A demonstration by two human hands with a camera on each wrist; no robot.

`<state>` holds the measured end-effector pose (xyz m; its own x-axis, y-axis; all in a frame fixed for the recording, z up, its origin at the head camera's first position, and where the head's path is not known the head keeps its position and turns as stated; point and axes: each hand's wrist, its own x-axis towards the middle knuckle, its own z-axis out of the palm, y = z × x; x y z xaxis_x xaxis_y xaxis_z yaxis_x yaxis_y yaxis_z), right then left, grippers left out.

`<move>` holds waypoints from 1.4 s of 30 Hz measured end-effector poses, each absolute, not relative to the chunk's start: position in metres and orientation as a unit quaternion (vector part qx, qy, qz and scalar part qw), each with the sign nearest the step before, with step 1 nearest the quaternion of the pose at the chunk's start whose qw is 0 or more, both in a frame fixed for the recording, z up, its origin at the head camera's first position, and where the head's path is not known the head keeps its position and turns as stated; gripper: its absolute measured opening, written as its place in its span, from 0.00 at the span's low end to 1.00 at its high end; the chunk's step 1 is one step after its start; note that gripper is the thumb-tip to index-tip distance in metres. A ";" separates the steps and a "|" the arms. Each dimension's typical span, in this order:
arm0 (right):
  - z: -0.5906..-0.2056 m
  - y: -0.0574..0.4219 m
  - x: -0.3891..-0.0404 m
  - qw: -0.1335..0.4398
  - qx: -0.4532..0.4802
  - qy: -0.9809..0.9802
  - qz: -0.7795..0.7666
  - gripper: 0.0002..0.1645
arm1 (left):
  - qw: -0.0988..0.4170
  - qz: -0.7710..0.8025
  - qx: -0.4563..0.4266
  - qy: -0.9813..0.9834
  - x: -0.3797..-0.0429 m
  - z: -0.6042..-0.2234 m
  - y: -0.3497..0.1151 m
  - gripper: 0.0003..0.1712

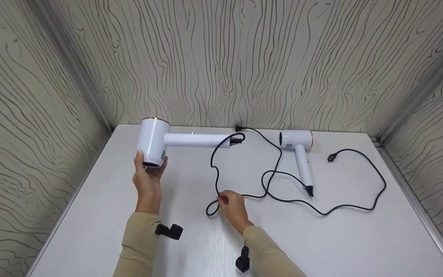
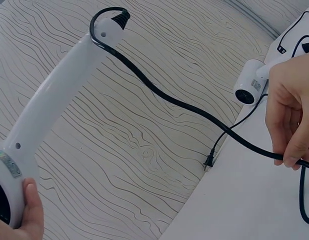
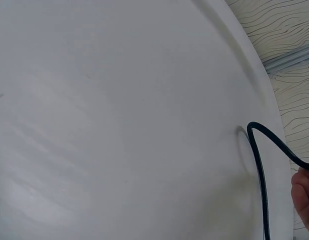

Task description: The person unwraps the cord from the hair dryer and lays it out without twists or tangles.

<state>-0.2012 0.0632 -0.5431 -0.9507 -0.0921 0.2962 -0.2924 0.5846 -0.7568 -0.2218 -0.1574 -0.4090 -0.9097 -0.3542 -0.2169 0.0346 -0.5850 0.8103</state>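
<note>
My left hand (image 1: 149, 184) grips the barrel of a white hair dryer (image 1: 196, 140) at its lower end and holds it up over the left of the table. The dryer's handle points right, and a black cord (image 2: 179, 102) curves out of its ribbed end. Between thumb and fingers, my right hand (image 1: 233, 207) pinches that cord, with a small loop hanging beside the fingers. In the right wrist view the cord (image 3: 261, 175) bends near the fingertips at the right edge. Farther right, a second white hair dryer (image 1: 297, 139) lies on the table.
The white table (image 1: 321, 246) stands against wood-grain patterned walls (image 1: 221, 69). One black plug (image 1: 239, 128) lies at the back edge, another plug (image 1: 332, 157) at the right. The second dryer's cord (image 1: 350, 206) winds over the right side and crosses the held one's cord.
</note>
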 end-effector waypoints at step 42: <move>-0.497 0.074 -0.210 0.161 0.072 -0.828 0.532 0.06 | 0.092 -0.862 0.199 -0.457 -0.223 -0.425 -0.151 0.38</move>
